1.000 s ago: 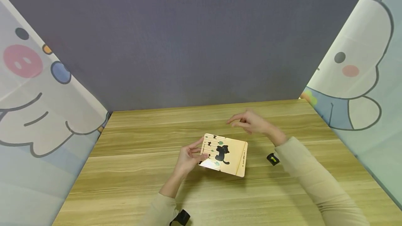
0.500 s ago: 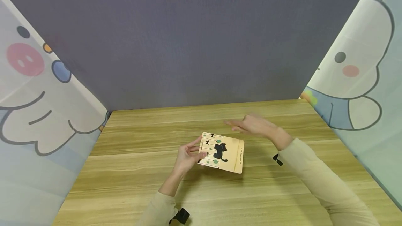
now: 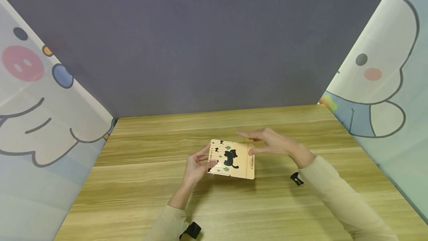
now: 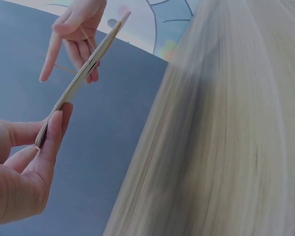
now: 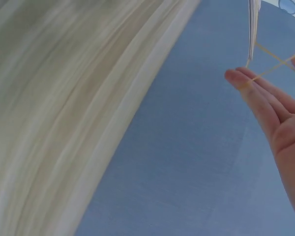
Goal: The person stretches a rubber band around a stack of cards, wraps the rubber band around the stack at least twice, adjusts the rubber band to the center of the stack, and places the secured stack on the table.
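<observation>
My left hand [image 3: 195,166] grips the left end of a small cream notebook [image 3: 238,163], thumb on top and fingers beneath. A black cat and green leaves decorate its cover. The notebook is held tilted above the table, and the left wrist view shows its thin edge [image 4: 81,76]. At its right end, my right hand [image 3: 274,142] has index finger and thumb spread apart, the thumb over the cover. A thin yellow elastic band [image 5: 268,72] stretches from the notebook over the right fingertips and crosses itself in the right wrist view. Part of the band lies across the cover.
The wood-grain table [image 3: 140,181] runs back to a dark grey panel [image 3: 214,47]. Cartoon-printed curtains [image 3: 378,66] stand at both sides. Black wrist pieces [image 3: 191,230] show by both sleeves.
The right hand has come down toward the notebook, and its thumb now overlaps the cover's right end. The notebook and left hand have shifted slightly left and up.
</observation>
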`<action>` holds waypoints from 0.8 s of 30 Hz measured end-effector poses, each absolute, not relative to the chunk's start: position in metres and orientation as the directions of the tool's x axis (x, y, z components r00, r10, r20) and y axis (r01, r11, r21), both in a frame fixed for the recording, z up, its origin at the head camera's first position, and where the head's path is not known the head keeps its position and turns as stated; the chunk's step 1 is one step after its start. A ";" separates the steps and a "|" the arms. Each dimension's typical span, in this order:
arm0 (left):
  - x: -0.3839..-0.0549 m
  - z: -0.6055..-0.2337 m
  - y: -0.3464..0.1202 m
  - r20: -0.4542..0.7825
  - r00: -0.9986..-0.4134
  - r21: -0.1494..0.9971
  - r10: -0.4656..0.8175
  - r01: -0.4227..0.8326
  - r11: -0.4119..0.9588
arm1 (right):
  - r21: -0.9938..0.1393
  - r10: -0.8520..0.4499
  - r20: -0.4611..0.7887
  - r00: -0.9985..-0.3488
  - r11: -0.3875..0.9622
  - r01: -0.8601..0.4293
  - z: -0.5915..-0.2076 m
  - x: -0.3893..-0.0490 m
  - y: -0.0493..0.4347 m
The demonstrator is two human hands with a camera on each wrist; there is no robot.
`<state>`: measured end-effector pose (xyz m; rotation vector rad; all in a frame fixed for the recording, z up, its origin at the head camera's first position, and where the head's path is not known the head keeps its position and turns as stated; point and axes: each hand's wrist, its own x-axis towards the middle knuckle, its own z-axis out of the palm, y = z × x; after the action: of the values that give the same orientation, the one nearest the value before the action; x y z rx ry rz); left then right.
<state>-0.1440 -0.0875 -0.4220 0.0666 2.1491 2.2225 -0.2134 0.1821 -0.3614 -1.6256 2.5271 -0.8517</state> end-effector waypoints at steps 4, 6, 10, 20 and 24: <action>-0.145 -0.421 -0.088 -0.002 -0.999 0.999 0.037 -0.003 -0.034 | -0.431 -0.843 0.290 -0.453 0.307 -0.849 -0.367 -0.209 0.182; -0.145 -0.421 -0.088 -0.002 -1.000 0.999 0.030 -0.003 -0.039 | -0.426 -0.833 0.284 -0.475 0.334 -0.841 -0.369 -0.206 0.182; -0.145 -0.419 -0.087 -0.004 -1.000 0.999 0.029 -0.005 -0.052 | -0.445 -0.798 0.234 -0.555 0.419 -0.791 -0.370 -0.197 0.179; -0.145 -0.411 -0.091 0.002 -1.000 0.995 0.006 0.001 -0.099 | -0.467 -0.779 0.245 -0.578 0.428 -0.774 -0.373 -0.182 0.171; -0.145 -0.409 -0.093 0.003 -1.000 0.994 0.009 0.002 -0.106 | -0.451 -0.783 0.272 -0.560 0.411 -0.793 -0.376 -0.182 0.169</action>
<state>-0.1448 -0.0928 -0.4086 0.0128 2.0978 2.3322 -0.1816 0.1695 -0.3758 -1.4818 2.6537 -0.8643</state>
